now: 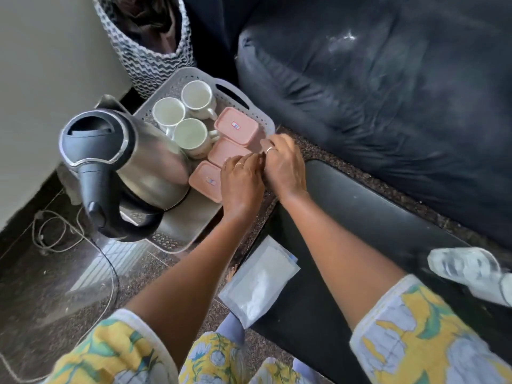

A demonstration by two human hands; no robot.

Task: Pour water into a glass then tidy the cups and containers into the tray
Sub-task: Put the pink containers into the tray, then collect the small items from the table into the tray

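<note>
– Both hands meet at one spot: the left hand (242, 180) and right hand (285, 166) lie side by side, fingers bent down over the middle container (225, 152). Their tips are hidden, so I cannot tell whether they grip it or merely press.

– So this is the tidying step, not the pouring?

– I'd judge so. Ahead of the fingers, the tray (194, 214) already holds three cups (191, 133) and two more pink boxes: the far container (235, 124) just past the right hand, and the near container (206, 177) just left of the left hand. Further left stands the kettle (133, 159).

– And next?

– Probably seat the middle box flat between its neighbours, then lift both hands straight off without dragging a lid. I see no glass near them.
</note>
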